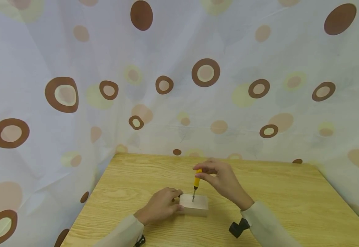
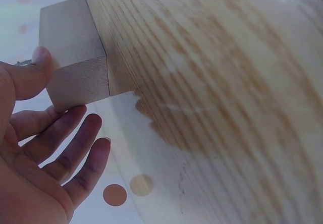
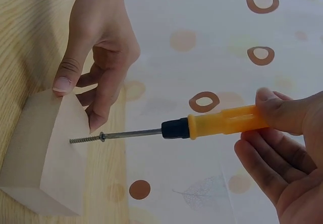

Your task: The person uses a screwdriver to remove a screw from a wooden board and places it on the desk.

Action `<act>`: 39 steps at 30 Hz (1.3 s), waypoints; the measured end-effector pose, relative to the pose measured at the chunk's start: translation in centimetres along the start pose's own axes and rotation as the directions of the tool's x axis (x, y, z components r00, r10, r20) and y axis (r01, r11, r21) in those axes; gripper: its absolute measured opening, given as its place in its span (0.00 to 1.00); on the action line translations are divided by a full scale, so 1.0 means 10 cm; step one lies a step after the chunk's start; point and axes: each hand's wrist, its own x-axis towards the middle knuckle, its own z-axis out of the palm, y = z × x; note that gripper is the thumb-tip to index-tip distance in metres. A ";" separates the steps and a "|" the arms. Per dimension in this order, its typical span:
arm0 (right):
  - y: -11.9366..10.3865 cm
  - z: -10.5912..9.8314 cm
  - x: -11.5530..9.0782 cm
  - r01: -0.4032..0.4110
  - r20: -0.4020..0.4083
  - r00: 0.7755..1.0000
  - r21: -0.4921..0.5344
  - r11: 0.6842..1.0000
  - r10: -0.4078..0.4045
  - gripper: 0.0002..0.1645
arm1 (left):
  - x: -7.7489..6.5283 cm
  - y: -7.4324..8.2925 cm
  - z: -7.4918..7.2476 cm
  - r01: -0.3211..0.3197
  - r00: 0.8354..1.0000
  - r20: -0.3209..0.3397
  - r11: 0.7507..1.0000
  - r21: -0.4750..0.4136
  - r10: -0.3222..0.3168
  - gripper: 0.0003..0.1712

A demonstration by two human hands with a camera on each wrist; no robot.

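Observation:
A pale wooden block [image 1: 199,208] lies on the table, and my left hand [image 1: 160,206] grips its left end between thumb and fingers. Up close in the left wrist view, the thumb presses one side of the block [image 2: 75,37] while fingertips touch another. My right hand [image 1: 224,180] pinches the yellow handle of a screwdriver [image 3: 227,121] between thumb and fingers. Its shaft runs down to the head of a long threaded screw [image 3: 86,140]. That screw stands up from the block's top face, its point at the wood and most of its thread showing.
The wood-grain table [image 1: 130,185] extends to both sides of the block. Behind it and at the sides hangs a white sheet [image 1: 173,44] with brown and beige circles. A black device [image 1: 239,228] sits at my right wrist, near the tabletop.

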 end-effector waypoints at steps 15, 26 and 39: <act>0.01 0.02 -0.01 -0.047 0.024 0.999 0.038 0.998 0.046 0.13 | 0.01 0.02 -0.01 0.021 1.000 0.012 1.000 -0.015 -0.021 0.32; 0.04 0.03 -0.02 0.003 -0.047 0.999 -0.024 1.000 -0.004 0.16 | 0.00 0.03 -0.02 0.025 1.000 0.011 1.000 -0.013 -0.025 0.32; 0.03 0.06 -0.02 -0.010 -0.025 1.000 -0.048 0.999 0.009 0.18 | 0.01 0.01 0.00 0.031 0.999 0.008 1.000 -0.007 -0.031 0.32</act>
